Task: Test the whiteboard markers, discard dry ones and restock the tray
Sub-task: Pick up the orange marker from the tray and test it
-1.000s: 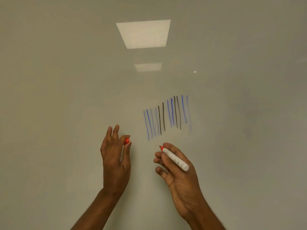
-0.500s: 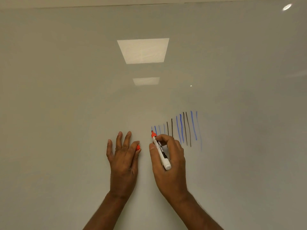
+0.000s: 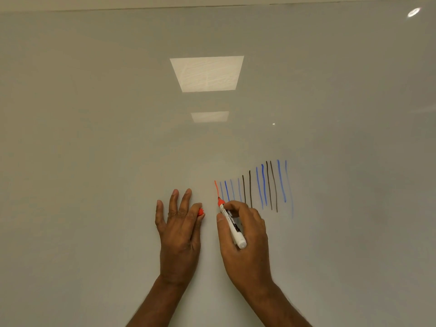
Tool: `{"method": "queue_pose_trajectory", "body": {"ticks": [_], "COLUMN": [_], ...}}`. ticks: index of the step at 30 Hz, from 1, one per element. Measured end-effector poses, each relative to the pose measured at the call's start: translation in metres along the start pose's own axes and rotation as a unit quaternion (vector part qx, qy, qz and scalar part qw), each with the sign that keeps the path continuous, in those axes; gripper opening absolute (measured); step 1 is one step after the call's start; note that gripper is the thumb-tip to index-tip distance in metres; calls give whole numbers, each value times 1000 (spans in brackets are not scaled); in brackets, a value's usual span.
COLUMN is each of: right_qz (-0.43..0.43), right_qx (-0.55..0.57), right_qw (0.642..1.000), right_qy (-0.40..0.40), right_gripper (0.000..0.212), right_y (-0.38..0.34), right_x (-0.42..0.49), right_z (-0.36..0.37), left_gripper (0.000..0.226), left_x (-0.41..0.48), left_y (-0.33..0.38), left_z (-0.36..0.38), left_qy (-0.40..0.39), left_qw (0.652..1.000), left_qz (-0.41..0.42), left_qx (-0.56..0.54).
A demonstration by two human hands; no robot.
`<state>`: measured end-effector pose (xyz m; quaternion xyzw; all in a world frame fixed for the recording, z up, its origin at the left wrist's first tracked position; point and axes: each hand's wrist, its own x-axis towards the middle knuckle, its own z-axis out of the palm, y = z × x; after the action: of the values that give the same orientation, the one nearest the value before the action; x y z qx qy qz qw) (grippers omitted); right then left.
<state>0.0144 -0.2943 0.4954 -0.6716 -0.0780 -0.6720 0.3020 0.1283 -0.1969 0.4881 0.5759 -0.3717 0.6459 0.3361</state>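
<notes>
A glossy whiteboard (image 3: 94, 161) fills the view. My right hand (image 3: 245, 237) grips a white marker with a red tip (image 3: 232, 224), its tip touching the board at the lower end of a fresh red stroke (image 3: 216, 188). To the right of that stroke stand several blue and black test lines (image 3: 264, 185). My left hand (image 3: 180, 228) is to the left, with three fingers straight against the board, and pinches the marker's red cap (image 3: 201, 211) between thumb and forefinger. No tray is in view.
Two ceiling light panels are mirrored in the whiteboard, a large reflection (image 3: 207, 73) and a smaller reflection (image 3: 210, 116). The board's top edge (image 3: 212, 7) runs across the top of the view. Bare board surface lies to the left and right of the hands.
My right hand turned over and brought the marker tip to the board left of the blue lines, then drew a red stroke downward. My left hand stayed beside it with the cap.
</notes>
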Motion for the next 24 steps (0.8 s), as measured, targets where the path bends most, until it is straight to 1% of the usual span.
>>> {"method": "queue_pose_trajectory", "body": {"ticks": [3, 5, 9, 12, 15, 17, 22, 24], "right_qz": [6, 6, 45, 32, 17, 16, 4, -4], "right_qx": [-15, -21, -23, -4, 21, 35, 38, 29], "right_qw": [1000, 1000, 999, 999, 1000, 999, 998, 999], "right_qy": [1, 9, 3, 20, -8, -21, -40, -37], "right_gripper": [29, 41, 50, 47, 35, 31, 33, 34], "right_y": [12, 19, 21, 16, 1, -8, -7, -5], "right_x": [-23, -37, -52, -45, -21, -5, 18, 19], "right_z": [-4, -6, -9, -9, -7, -4, 11, 13], "left_gripper": [38, 39, 39, 39, 40, 40, 42, 42], "left_x": [0, -1, -1, -2, -1, 0, -1, -1], "left_y": [0, 1, 0, -1, 0, 0, -1, -1], "left_z": [0, 0, 1, 2, 1, 1, 1, 1], "left_qy": [1, 2, 3, 4, 3, 3, -6, -4], "left_qw": [1000, 1000, 1000, 1000, 1000, 1000, 1000, 1000], "left_qz": [-1, -2, -2, 2, 0, -1, -2, -1], "left_qx": [-1, -1, 0, 2, 1, 0, 0, -1]}}
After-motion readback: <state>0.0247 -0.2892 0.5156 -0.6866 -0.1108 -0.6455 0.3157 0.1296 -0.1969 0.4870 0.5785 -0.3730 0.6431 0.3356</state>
